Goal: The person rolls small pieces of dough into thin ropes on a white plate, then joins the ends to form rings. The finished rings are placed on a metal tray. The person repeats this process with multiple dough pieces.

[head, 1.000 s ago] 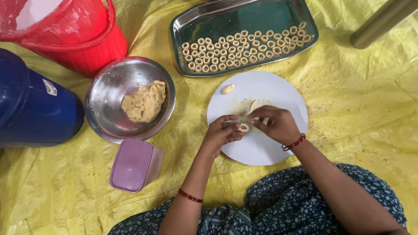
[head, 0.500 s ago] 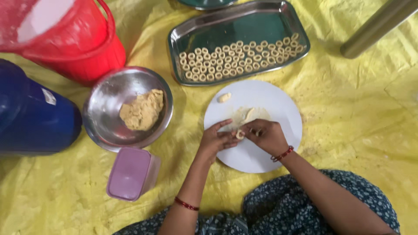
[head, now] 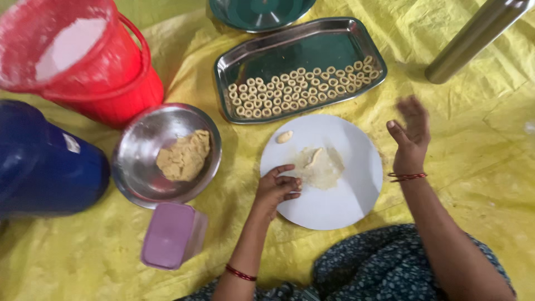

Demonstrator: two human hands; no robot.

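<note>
My left hand (head: pixel 277 187) rests on the left edge of a round white plate (head: pixel 334 209), fingers loosely extended toward a thin smear of dough (head: pixel 323 167) with a small dough roll (head: pixel 314 158) on it. Nothing shows in that hand. My right hand (head: pixel 409 136) is raised off the plate's right side, palm open and fingers spread, holding nothing. A small dough lump (head: pixel 285 136) lies at the plate's upper left. Behind the plate, a steel tray (head: pixel 312 47) carries several rows of small dough rings (head: pixel 301 86).
A steel bowl (head: pixel 136 173) with a lump of dough (head: pixel 184 156) sits left of the plate. A red bucket (head: pixel 111 83) of flour, a blue container (head: pixel 44 167), a purple lidded box (head: pixel 170 234), a steel bottle (head: pixel 473 39) and a steel dish (head: pixel 259 11) stand on the yellow sheet (head: pixel 490 167).
Both hands were together over the dough, pinching a small ring. My right hand has since swung up and off to the right, open, while my left hand has dropped to the plate's edge.
</note>
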